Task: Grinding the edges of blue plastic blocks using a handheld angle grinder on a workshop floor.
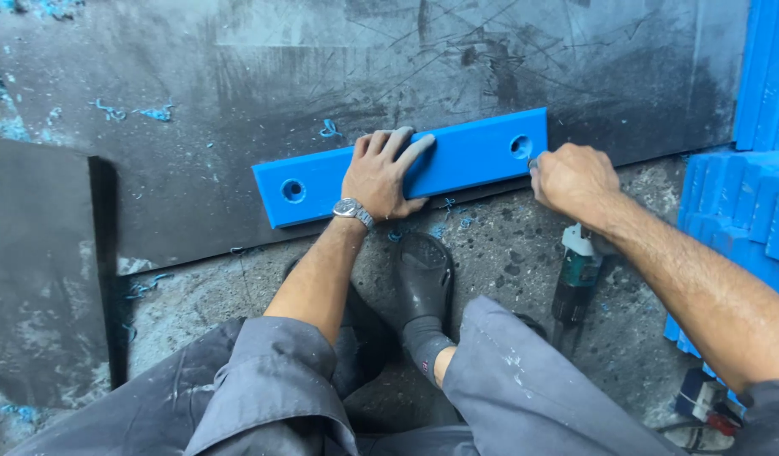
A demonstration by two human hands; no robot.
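A long blue plastic bar point(465, 156) with a round hole near each end lies on a dark scratched board point(322, 76). My left hand point(381, 173) presses flat on the middle of the bar, a watch on its wrist. My right hand point(571, 177) is closed in a fist at the bar's right end, beside the right hole point(520, 146). It seems to pinch a small tool, mostly hidden by the fingers.
A green power tool point(575, 279) lies on the concrete floor under my right forearm. Stacked blue plastic pieces point(744, 203) stand at the right. Another dark board point(39, 270) lies at the left. Blue shavings are scattered about. My black shoe point(423, 274) sits below the bar.
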